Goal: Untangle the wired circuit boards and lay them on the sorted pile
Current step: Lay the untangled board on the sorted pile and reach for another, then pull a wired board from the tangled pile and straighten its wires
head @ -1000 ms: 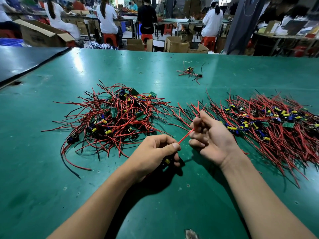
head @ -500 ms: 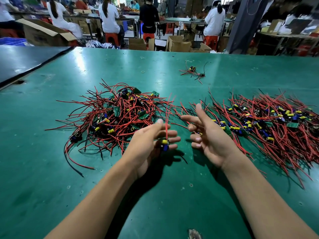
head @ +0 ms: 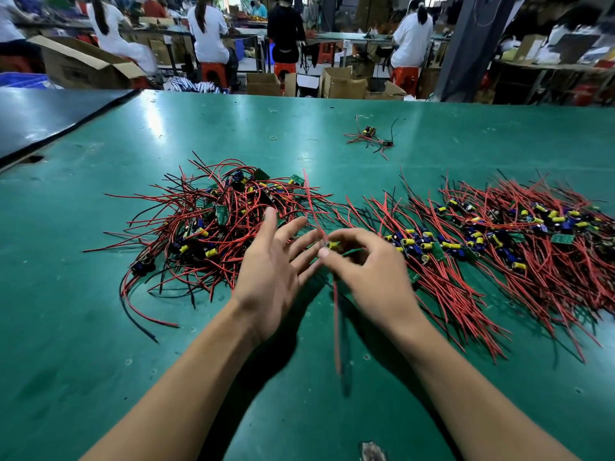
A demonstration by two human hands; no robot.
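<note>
One green counter [head: 100, 344] fills most of the view, its mat smooth, faintly glossy and scuffed. A second, darker surface [head: 50, 118] butts against it at the far left.

Three heaps of wired boards lie on the green mat. The widest is the sorted pile [head: 519, 271] at the right, where the thin red leads mostly run the same way and the small green boards with yellow and blue cylindrical parts sit in a loose band across it. The tangled pile [head: 213, 227] at the left is a rounder knot of looping red and black leads around the same kind of boards. Behind the counter are open cardboard boxes [head: 342, 83]; I cannot tell what they hold.

Two bare hands meet between the piles, near the front. The left hand [head: 273, 277] is spread, its fingers [head: 270, 224] straight and wide, gripping nothing. The right hand [head: 369, 277] has its fingers [head: 346, 236] curled narrow, pinching the one held circuit board [head: 333, 245], a small piece with a yellow cylinder. Its red leads run up over the tangled pile's edge and down toward the viewer, blurred.

The third heap, a stray cluster [head: 369, 138] of a few red and black leads, lies well apart near the far edge. One small rubber band [head: 273, 138] lies to its left.
</note>
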